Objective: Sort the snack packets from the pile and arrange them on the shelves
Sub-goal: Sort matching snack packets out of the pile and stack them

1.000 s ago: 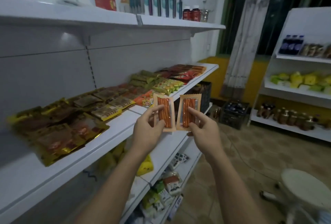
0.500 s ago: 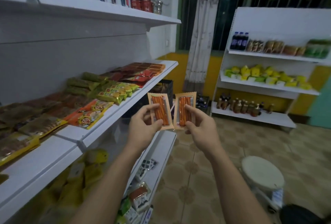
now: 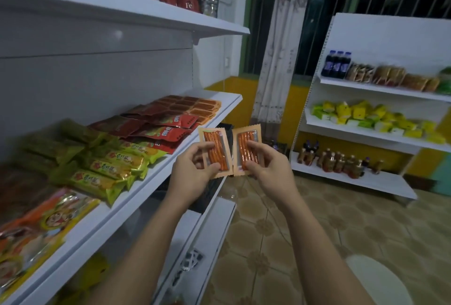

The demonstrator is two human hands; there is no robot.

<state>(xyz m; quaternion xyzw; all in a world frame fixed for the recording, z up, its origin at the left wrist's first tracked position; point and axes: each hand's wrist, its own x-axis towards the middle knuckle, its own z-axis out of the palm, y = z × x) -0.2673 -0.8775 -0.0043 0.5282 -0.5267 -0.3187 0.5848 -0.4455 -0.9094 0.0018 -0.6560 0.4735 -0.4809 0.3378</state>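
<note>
Two sausage-stick packets are in hand and being carried to their place. This is the arranging step, past the picking from the pile.

The left grip [image 3: 195,173] is clamped on the left sausage-stick packet [image 3: 214,139], thumb across its lower front and fingers behind. The right grip [image 3: 268,170] holds the right sausage-stick packet [image 3: 247,137] the same way. Both packets stand upright at the centre of the frame, side by side and almost touching, in the air just off the front edge of the middle shelf [image 3: 146,187] — not yet on it.

The shelf runs from lower left up toward the centre. It carries green-yellow packets [image 3: 117,165] at centre left, red packets [image 3: 170,131] above them, and a block of flat orange-edged packets [image 3: 195,107] at its far end. Those seem to be the same sort as the two held, though they are too small to be sure.

The next move likely calls for reaching up and left, over the red packets, and laying both packets flat against that block's edge. One grip at a time would be safer — the rows lie close, and a sweeping wrist could push the red packets out of line. Bare shelf shows only along the front strip and past the block.
</note>
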